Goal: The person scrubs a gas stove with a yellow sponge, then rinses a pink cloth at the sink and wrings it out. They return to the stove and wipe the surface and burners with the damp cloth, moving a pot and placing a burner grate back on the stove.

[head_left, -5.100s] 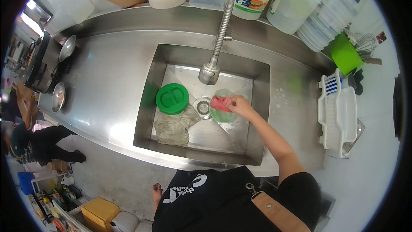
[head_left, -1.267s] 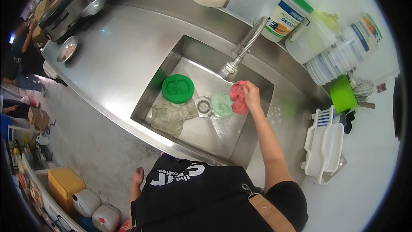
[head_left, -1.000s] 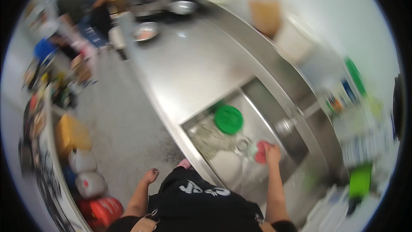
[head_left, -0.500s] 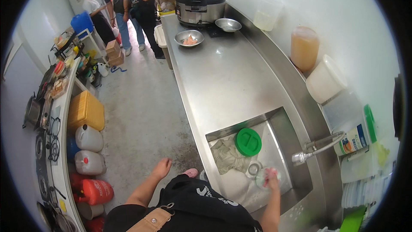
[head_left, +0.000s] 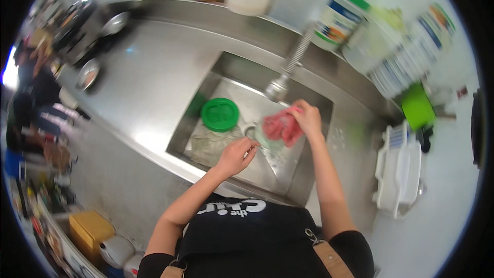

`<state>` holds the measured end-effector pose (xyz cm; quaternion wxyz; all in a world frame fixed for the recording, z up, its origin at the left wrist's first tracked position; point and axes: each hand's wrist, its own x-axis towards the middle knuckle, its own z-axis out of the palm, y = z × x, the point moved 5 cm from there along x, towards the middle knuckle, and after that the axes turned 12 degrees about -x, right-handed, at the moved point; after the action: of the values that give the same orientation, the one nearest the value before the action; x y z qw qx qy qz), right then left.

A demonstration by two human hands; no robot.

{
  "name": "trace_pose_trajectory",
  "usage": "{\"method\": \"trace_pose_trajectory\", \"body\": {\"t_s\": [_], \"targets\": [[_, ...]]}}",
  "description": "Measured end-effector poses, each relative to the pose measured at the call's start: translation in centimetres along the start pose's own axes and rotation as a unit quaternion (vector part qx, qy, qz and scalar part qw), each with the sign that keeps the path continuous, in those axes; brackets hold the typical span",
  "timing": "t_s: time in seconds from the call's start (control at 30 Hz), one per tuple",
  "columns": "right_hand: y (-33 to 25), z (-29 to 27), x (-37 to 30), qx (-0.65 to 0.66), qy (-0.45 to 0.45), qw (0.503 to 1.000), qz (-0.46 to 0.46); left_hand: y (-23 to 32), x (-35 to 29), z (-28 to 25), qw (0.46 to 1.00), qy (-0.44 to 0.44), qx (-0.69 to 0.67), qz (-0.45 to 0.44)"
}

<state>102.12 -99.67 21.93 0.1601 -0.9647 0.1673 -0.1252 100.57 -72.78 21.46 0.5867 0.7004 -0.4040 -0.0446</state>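
Red cloth (head_left: 282,127) gripped in right fingers (head_left: 300,107), hiding part of greenish round item (head_left: 269,145), left fingers (head_left: 250,145) curled, closure unclear

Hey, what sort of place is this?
Probably a commercial kitchen's washing area: a sink set into a long steel counter, a faucet with a flexible neck, and a white dish rack.

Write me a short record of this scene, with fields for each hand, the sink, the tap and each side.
Right hand: grips a red cloth over the sink
Left hand: over the sink, loosely curled, nothing seen in it
In the sink: round green lid by a grey cloth; pale green item, partly hidden
Tap: above the sink; water flow unclear
Left side: two metal bowls near a dark cooker
Right side: white dish rack
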Motion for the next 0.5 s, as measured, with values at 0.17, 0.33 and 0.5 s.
{"method": "trace_pose_trajectory", "body": {"t_s": [0.17,0.33,0.5], "targets": [[2.4,9.2,-0.5,-0.101,-0.109,0.989,-0.002,-1.5,-1.4,3.7,0.989,-0.079,-0.069,-0.106],[4.4,22.6,-5.0,-0.144,-0.298,0.944,-0.014,-3.1,-5.2,-0.1,0.969,-0.045,-0.070,-0.234],[6.9,29.2,-6.4,-0.194,-0.534,0.823,-0.012,-4.8,-6.4,-3.2,0.927,0.055,-0.071,-0.363]]}}
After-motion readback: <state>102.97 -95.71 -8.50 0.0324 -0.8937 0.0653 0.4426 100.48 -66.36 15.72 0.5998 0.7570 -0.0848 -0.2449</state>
